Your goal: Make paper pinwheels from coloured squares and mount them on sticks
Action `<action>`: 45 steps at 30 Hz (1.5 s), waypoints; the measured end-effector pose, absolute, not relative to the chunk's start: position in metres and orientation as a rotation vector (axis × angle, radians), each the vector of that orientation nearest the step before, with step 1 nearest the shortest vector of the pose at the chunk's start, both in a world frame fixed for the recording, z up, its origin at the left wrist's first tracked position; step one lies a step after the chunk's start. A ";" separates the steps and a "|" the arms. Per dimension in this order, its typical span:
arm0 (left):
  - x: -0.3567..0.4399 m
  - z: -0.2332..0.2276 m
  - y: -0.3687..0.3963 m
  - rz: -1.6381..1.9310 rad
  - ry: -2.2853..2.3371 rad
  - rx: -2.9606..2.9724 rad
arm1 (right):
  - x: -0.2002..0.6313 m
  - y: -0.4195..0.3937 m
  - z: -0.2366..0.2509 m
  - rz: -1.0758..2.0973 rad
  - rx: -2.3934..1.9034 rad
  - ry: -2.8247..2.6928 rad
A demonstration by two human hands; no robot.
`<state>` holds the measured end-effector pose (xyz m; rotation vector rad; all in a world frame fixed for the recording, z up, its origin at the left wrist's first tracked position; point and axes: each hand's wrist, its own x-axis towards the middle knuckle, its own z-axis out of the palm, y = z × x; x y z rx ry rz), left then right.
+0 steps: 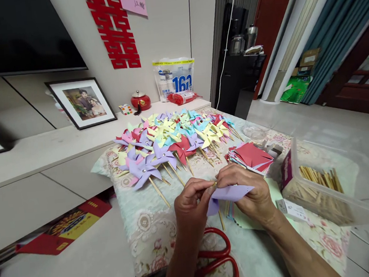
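Red-handled scissors (pixel 215 254) — one pair — lay closest, crossed by the left forearm (pixel 179 261). Beyond them the left hand (pixel 192 201) and right hand (pixel 250 189) met over the tablecloth (pixel 144 242), both narrowly pinching one folded purple paper (pixel 230 192). Farther back spread pinwheels (pixel 167 135) too overlapped to count, with one clear box (pixel 287 171) of sticks (pixel 322 177) to the right.

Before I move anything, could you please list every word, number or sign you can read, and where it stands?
"160": blue print on the plastic bag; smaller print unclear.
"囍": red wall cutout.
"35": pink note; remaining handwriting unclear.
Too small or blurred: white box, green package, red-and-yellow package.
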<state>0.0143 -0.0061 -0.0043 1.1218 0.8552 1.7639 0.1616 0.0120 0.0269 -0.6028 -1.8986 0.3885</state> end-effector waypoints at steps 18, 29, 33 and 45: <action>0.014 -0.013 -0.005 1.769 0.895 1.135 | 0.159 0.010 0.028 0.390 -0.622 -1.927; 0.013 -0.012 -0.006 1.774 0.969 1.199 | 0.159 0.009 0.030 0.404 -0.623 -1.907; 0.012 -0.013 -0.006 1.778 0.975 1.248 | 0.160 0.010 0.029 0.433 -0.618 -1.907; 0.009 -0.015 -0.006 1.805 0.971 1.463 | 0.162 0.012 0.025 0.455 -0.594 -1.909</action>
